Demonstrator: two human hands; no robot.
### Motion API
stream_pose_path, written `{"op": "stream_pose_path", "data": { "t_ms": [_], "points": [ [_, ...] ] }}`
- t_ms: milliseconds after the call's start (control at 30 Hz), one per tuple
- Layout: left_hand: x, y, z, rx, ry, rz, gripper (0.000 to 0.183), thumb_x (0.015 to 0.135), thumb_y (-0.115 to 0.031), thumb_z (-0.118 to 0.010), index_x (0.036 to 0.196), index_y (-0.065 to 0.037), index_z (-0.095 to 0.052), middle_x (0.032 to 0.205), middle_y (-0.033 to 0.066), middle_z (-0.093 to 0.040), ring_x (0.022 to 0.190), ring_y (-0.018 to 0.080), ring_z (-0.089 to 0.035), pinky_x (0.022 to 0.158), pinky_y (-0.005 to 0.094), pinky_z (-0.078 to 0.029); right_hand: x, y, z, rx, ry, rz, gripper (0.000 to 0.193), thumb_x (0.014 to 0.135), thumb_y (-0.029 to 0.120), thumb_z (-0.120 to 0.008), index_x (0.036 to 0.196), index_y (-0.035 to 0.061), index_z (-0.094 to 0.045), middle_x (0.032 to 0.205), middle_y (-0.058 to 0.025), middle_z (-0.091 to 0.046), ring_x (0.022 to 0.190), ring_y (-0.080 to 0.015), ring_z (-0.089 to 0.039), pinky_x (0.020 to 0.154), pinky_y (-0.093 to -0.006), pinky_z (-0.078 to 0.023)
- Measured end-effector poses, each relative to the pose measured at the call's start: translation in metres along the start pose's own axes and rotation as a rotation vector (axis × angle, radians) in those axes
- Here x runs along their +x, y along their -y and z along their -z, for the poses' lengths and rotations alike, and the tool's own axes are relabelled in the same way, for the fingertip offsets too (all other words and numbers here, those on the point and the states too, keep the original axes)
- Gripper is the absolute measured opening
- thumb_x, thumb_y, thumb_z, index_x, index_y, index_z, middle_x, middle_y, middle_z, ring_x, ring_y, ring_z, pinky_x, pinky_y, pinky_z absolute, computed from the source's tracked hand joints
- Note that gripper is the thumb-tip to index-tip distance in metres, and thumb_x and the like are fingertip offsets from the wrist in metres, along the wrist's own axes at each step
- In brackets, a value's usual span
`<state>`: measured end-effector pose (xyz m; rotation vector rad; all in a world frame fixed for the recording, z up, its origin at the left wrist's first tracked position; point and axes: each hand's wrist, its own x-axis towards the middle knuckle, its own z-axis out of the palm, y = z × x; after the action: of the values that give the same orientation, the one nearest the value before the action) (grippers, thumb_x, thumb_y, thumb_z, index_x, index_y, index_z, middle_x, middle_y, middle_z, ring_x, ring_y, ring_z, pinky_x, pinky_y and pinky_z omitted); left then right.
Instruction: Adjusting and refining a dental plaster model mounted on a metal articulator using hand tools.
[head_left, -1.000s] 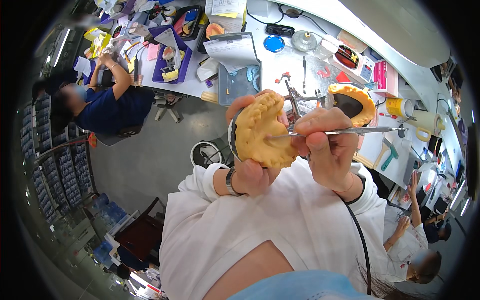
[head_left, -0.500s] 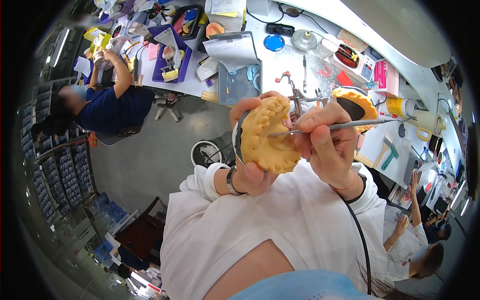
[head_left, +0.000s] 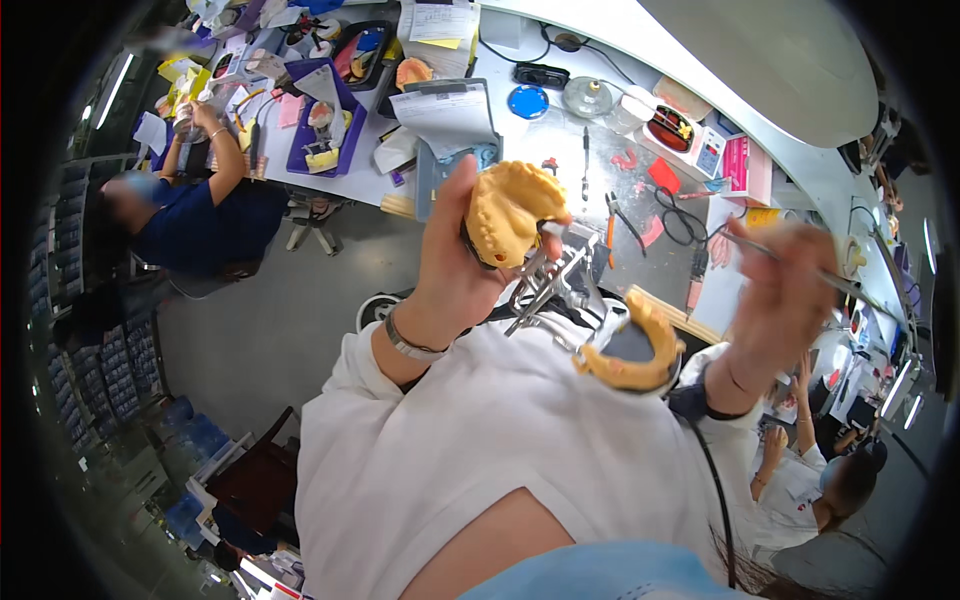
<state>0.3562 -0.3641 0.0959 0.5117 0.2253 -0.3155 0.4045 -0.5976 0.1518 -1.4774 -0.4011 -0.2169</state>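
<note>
My left hand (head_left: 450,270) holds up a metal dental articulator (head_left: 555,285) by its upper yellow plaster jaw cast (head_left: 510,210). The frame hangs swung open, with a second yellow cast (head_left: 632,350) lower down near my chest. My right hand (head_left: 775,300), blurred, is off to the right and grips a thin metal instrument (head_left: 800,265) well away from the casts. A silver bracelet is on my left wrist.
A long white workbench (head_left: 560,150) carries papers, a blue round lid (head_left: 527,101), a clear jar, pliers, red wax bits and trays. A person in blue (head_left: 190,215) works at the far left. Another person sits at the lower right (head_left: 820,480).
My right hand has pulled the instrument away from the cast to the right. The articulator has swung open, its lower cast dropping down, and my left hand has turned the upper cast.
</note>
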Motion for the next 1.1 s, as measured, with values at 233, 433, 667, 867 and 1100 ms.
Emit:
{"op": "stream_pose_path", "data": {
  "t_ms": [233, 433, 667, 867, 1100],
  "points": [
    [0.004, 0.017, -0.026, 0.031, -0.030, 0.226, 0.063, 0.089, -0.057, -0.023, 0.110, -0.005, -0.053, 0.091, 0.0164, -0.060, 0.062, 0.0264, -0.062, 0.049, 0.0268, -0.049, -0.010, -0.048, -0.039, 0.130, 0.276, 0.110, 0.010, 0.090, 0.003, -0.046, 0.088, -0.0044, -0.052, 0.080, -0.0135, -0.061, 0.068, -0.0140, -0.059, 0.065, -0.0268, -0.050],
    [-0.008, 0.016, -0.034, 0.055, -0.055, 0.228, 0.064, 0.087, -0.058, -0.023, 0.108, -0.005, -0.053, 0.082, 0.0130, -0.062, 0.058, 0.0251, -0.062, 0.047, 0.0291, -0.049, -0.018, -0.051, -0.046, 0.054, 0.250, 0.321, 0.006, 0.086, 0.000, -0.048, 0.087, -0.0052, -0.050, 0.077, -0.0151, -0.060, 0.064, -0.0179, -0.057, 0.061, -0.0277, -0.051],
    [-0.018, 0.022, -0.037, 0.063, -0.004, 0.126, 0.056, 0.088, -0.053, -0.033, 0.107, -0.003, -0.052, 0.086, 0.0118, -0.062, 0.055, 0.0192, -0.062, 0.049, 0.0265, -0.052, -0.021, -0.045, -0.045, -0.104, 0.289, 0.456, 0.013, 0.082, 0.009, -0.062, 0.090, 0.0000, -0.056, 0.077, -0.0143, -0.059, 0.056, -0.0191, -0.055, 0.054, -0.0283, -0.047],
    [-0.022, 0.024, -0.038, 0.141, -0.086, 0.075, 0.058, 0.085, -0.055, -0.038, 0.108, -0.004, -0.050, 0.087, 0.0098, -0.061, 0.059, 0.0151, -0.061, 0.052, 0.0247, -0.052, -0.026, -0.048, -0.057, -0.092, 0.234, 0.447, 0.014, 0.082, 0.013, -0.062, 0.087, 0.0005, -0.058, 0.076, -0.0115, -0.059, 0.055, -0.0177, -0.051, 0.054, -0.0267, -0.046],
    [-0.021, 0.022, -0.039, 0.108, -0.007, 0.095, 0.057, 0.084, -0.052, -0.033, 0.108, -0.004, -0.050, 0.085, 0.0097, -0.061, 0.056, 0.0160, -0.058, 0.048, 0.0249, -0.047, -0.030, -0.048, -0.054, 0.032, 0.192, 0.336, 0.016, 0.086, 0.017, -0.058, 0.085, 0.0003, -0.058, 0.076, -0.0113, -0.059, 0.055, -0.0175, -0.047, 0.058, -0.0294, -0.046]
  ]
}}
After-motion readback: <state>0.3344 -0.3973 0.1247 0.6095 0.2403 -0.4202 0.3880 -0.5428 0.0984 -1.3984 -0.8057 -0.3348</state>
